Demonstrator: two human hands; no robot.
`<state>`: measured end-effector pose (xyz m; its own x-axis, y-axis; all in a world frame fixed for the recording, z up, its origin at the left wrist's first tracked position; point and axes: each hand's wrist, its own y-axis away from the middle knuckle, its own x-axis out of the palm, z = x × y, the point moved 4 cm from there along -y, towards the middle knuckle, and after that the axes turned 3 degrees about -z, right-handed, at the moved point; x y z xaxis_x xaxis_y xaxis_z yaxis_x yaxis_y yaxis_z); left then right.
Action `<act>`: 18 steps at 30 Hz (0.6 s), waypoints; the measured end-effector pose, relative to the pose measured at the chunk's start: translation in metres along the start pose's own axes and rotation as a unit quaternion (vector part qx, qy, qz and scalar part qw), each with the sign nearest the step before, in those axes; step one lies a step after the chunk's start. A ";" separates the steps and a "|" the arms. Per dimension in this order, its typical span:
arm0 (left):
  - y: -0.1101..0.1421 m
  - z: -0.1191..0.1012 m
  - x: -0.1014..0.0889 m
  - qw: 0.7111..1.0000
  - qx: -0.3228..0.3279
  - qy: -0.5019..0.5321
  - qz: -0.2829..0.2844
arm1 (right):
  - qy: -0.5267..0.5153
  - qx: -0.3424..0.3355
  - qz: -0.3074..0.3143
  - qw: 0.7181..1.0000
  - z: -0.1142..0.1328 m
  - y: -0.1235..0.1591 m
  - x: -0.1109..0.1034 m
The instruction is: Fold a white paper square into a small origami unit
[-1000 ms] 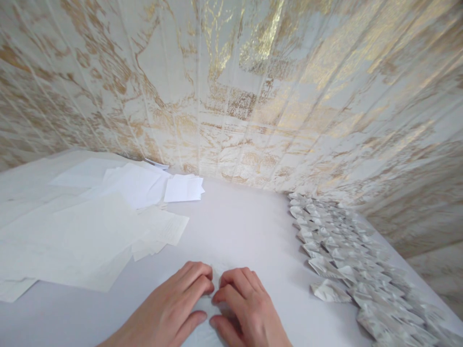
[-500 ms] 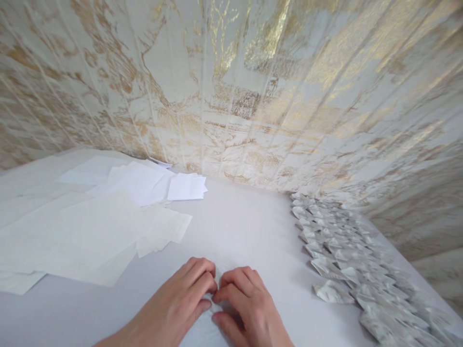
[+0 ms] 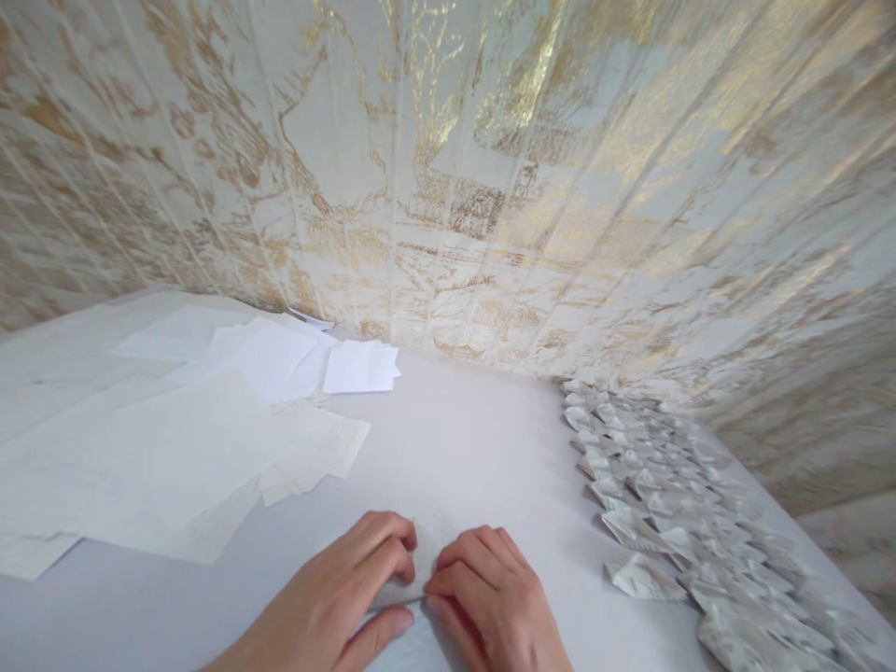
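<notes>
A thin whitish sheet of paper (image 3: 425, 546) lies on the table under both hands, with a crease or folded edge showing between them. My right hand (image 3: 494, 593) is closed, its thumb and index fingertip pinched together on the paper at that edge. Resting on the paper's left side, my left hand (image 3: 350, 588) has bent fingers, and its thumb stands apart from the index finger. Part of the paper is visible in that gap. The palms and bent fingers cover much of the sheet, and its near end runs out of the picture.
Loose white sheets (image 3: 168, 448) overlap on the left of the white table (image 3: 455, 439), with a small stack of white paper (image 3: 360, 369) behind. Crumpled or folded grey-white paper pieces (image 3: 672, 523) lie in rows along the right edge. A gold-patterned curtain (image 3: 434, 205) hangs behind.
My hands have moved slightly apart. My left thumb has parted from its index finger, and more of the paper shows between the hands. My right thumb and index finger have closed together.
</notes>
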<state>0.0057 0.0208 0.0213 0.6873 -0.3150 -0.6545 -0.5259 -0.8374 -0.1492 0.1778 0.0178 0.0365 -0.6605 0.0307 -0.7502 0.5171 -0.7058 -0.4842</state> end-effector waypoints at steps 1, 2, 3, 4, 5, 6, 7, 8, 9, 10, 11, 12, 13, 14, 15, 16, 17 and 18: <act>0.000 0.000 0.000 1.000 0.003 0.001 0.000 | 0.006 0.008 0.008 1.000 -0.002 0.001 -0.001; 0.000 0.001 0.000 1.000 0.004 0.000 0.001 | 0.009 0.017 0.015 1.000 -0.004 0.001 -0.001; 0.000 0.001 0.000 1.000 0.006 -0.002 0.003 | 0.009 0.026 0.021 0.999 -0.006 0.003 -0.001; -0.001 0.001 -0.001 1.000 0.009 -0.006 0.002 | 0.006 0.033 0.019 0.999 -0.008 0.004 -0.002; -0.001 0.001 -0.001 1.000 0.013 -0.012 0.000 | -0.002 0.041 0.016 0.999 -0.010 0.005 -0.001; -0.002 0.002 -0.001 1.000 0.016 -0.020 -0.002 | -0.013 0.049 0.016 0.999 -0.011 0.006 -0.001; -0.002 0.001 -0.001 0.999 0.019 -0.030 -0.006 | -0.026 0.057 0.019 0.998 -0.012 0.007 0.000; -0.003 0.001 -0.002 0.999 0.019 -0.042 -0.013 | -0.038 0.065 0.027 0.997 -0.013 0.008 0.001; -0.003 0.001 -0.002 0.998 0.019 -0.054 -0.023 | -0.049 0.072 0.038 0.995 -0.014 0.008 0.003; -0.003 0.001 -0.002 0.997 0.018 -0.064 -0.033 | -0.056 0.076 0.048 0.994 -0.014 0.008 0.004; -0.003 0.001 -0.002 0.996 0.016 -0.073 -0.044 | -0.059 0.077 0.054 0.994 -0.014 0.008 0.006; -0.002 0.001 -0.002 0.995 0.014 -0.079 -0.050 | -0.056 0.078 0.050 0.994 -0.014 0.008 0.006; -0.002 0.000 -0.001 0.995 0.015 -0.084 -0.051 | -0.050 0.079 0.044 0.995 -0.014 0.007 0.007; -0.002 0.000 0.000 0.995 0.016 -0.088 -0.049 | -0.046 0.082 0.037 0.995 -0.013 0.007 0.008; -0.002 0.000 0.001 0.995 0.014 -0.091 -0.047 | -0.042 0.091 0.029 0.995 -0.013 0.006 0.010; -0.002 0.001 0.001 0.994 0.010 -0.094 -0.049 | -0.041 0.104 0.023 0.993 -0.013 0.005 0.011; -0.002 0.001 0.001 0.994 0.004 -0.098 -0.055 | -0.042 0.120 0.018 0.992 -0.014 0.005 0.012; -0.002 0.002 0.000 0.993 -0.003 -0.103 -0.065 | -0.044 0.136 0.013 0.990 -0.015 0.004 0.014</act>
<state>0.0060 0.0233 0.0197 0.6322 -0.1067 -0.7674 -0.4353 -0.8683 -0.2379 0.1789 0.0255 0.0176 -0.6993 -0.0433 -0.7135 0.3767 -0.8707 -0.3163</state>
